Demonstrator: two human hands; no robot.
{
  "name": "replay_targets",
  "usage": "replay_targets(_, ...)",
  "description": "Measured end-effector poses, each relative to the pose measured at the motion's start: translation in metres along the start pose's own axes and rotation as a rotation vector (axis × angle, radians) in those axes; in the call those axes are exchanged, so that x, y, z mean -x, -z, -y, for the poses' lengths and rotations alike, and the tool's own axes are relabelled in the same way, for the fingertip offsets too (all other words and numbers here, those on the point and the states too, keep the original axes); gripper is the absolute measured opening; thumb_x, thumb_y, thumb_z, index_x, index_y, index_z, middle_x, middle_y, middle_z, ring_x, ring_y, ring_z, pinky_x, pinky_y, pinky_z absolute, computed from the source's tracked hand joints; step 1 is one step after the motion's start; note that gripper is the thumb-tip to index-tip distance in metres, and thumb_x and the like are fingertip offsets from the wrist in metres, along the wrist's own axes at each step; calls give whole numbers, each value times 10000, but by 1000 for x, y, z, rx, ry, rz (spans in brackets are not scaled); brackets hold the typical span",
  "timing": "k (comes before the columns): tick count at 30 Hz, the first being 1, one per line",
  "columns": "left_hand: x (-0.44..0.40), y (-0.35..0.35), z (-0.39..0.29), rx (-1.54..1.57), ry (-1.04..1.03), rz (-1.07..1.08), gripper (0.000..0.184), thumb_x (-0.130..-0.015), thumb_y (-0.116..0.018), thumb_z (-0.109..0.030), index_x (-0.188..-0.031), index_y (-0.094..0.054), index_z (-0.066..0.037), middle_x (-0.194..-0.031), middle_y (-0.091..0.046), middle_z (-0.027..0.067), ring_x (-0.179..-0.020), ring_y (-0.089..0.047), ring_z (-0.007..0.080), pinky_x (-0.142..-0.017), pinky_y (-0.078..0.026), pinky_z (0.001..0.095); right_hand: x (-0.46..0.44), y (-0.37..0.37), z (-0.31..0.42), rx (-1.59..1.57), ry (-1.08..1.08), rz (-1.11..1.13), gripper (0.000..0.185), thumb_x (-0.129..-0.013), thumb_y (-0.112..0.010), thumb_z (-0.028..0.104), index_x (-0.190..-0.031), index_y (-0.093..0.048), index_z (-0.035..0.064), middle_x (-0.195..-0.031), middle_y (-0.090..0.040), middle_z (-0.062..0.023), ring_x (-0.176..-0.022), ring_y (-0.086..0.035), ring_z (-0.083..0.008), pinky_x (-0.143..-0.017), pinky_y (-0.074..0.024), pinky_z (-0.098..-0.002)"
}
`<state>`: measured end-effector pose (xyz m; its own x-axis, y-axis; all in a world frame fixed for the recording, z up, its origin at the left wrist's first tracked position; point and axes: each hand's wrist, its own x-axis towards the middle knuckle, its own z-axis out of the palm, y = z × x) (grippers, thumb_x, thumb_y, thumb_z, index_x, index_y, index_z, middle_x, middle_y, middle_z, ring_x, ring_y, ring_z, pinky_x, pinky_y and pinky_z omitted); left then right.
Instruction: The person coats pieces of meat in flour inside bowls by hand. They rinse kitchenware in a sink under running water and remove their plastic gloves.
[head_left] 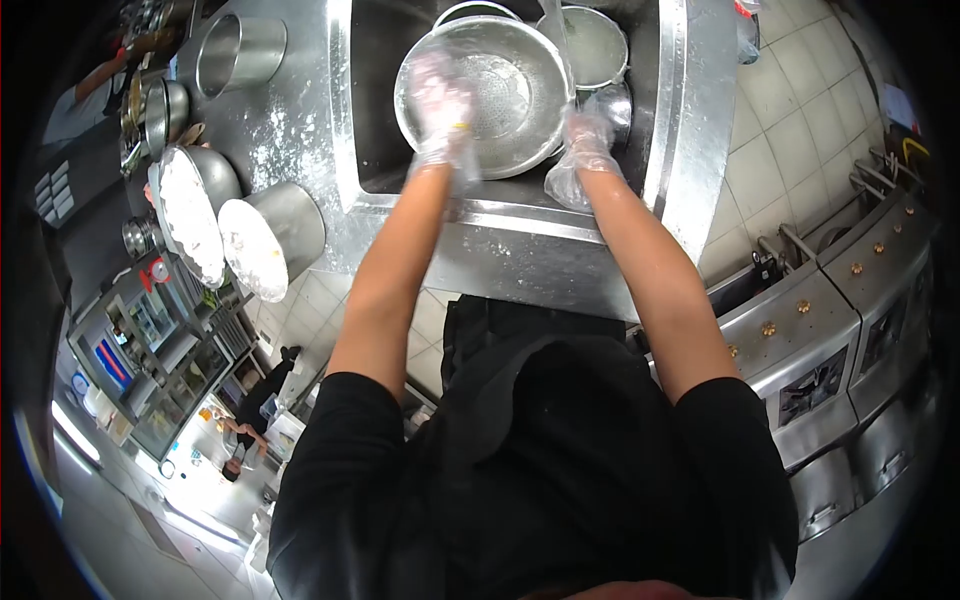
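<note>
The wearer's black clothing [560, 450] fills the nearest part of the view, with both bare forearms reaching forward over the front edge of a metal tabletop [500, 262]. A deep rectangular sink [515, 218] is set into it, and inside lies the large metal bowl [530, 135], open side up, its inner wall wet and whitish.

The right hand [588, 138], in a loose clear plastic glove, is at the bowl's right rim; its fingers are partly hidden, so I cannot tell whether this grip is clamped on the rim. The left hand [440, 105], gloved likewise, is over the left part of the bowl, blurred; whether its fingers are apart or together I cannot tell.

Just beyond the right hand, a small metal bowl [618, 112] sits in the sink, and farther back is a round container [595, 48] with cloudy contents.

To the left, white residue [285, 140] spots the tabletop, between a metal pot [240, 55] and two wide vessels with white contents, one a bowl [212, 172], the other a deep pot [298, 222].

Steel cooking ranges [800, 350] stand to the right on a tiled floor [775, 120]. Far off at left, another person [255, 410] is in a bright area.
</note>
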<state>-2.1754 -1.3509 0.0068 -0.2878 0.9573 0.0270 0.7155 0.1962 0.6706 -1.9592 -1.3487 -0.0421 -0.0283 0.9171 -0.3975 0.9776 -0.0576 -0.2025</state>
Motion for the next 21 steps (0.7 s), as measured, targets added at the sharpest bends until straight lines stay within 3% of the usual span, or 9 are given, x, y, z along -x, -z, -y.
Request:
replay_targets(1,-4,24,6,-61,59,-93,489,-719,-567,-127,-1183,-445,-29,-1145,-497,203,-1099,-467,308,-937,-367,426,0,2,8,-67,-84,131,305,-771,-561,338,-928,-654,94,-972,-623,-149,-879,-608,-295,-727,-481,-400)
replay_targets(2,-5,63,-31,-497,104,-120,533,-681,-604,-136,-1180,-447,-34,-1156,-496,199,-1078,-487,308,-910,-384,435,0,3,12,-135,-170,263,305,-777,-562,337,-921,-656,85,-965,-626,-157,-866,-610,-304,-712,-484,-412)
replay_targets(5,0,66,35,-217,632,196,524,-647,-602,-145,-1140,-490,-8,-1034,-585,211,-975,-556,377,-843,-439,404,-20,-26,3,-231,-208,435,325,-786,-527,316,-914,-655,46,-969,-632,-152,-900,-608,-295,-759,-475,-399)
replay_targets(8,2,61,62,-413,494,272,398,-657,-606,-144,-1031,-572,-12,-938,-617,189,-938,-583,347,-817,-448,386,17,39,12,-52,-45,244,245,-801,-495,227,-878,-667,70,-945,-647,-113,-902,-618,-273,-750,-493,-379)
replay_targets(10,19,63,71,358,684,313,157,-718,-589,-127,-841,-618,-34,-725,-585,81,-698,-580,235,-685,-469,383,29,71,8,74,86,171,222,-811,-473,167,-853,-674,85,-928,-657,-86,-903,-625,-258,-745,-505,-365)
replay_targets(13,26,91,16,355,849,476,108,-762,-578,-115,-833,-602,-38,-668,-569,52,-573,-551,173,-546,-485,325,25,108,-19,113,315,114,200,-796,-482,174,-799,-665,93,-853,-653,-121,-840,-634,-278,-726,-500,-381)
replay_targets(15,36,104,20,885,1065,747,91,-807,-575,-120,-853,-584,-42,-640,-551,36,-504,-527,114,-439,-461,238,33,144,-30,187,503,-27,146,-759,-522,161,-749,-647,85,-785,-641,-139,-784,-633,-284,-657,-500,-395)
replay_targets(18,69,113,-22,1154,1060,881,107,-828,-577,-113,-892,-571,-27,-642,-538,24,-479,-519,104,-410,-457,201,-6,132,-63,-263,421,-95,259,-830,-443,268,-865,-614,77,-864,-610,-161,-878,-570,-325,-783,-433,-411)
replay_targets(21,83,81,-30,1160,910,747,149,-803,-599,-72,-921,-562,10,-785,-582,120,-657,-614,244,-616,-558,337,19,201,-31,256,467,-226,213,-803,-459,224,-878,-614,99,-881,-614,-141,-909,-569,-309,-796,-435,-409)
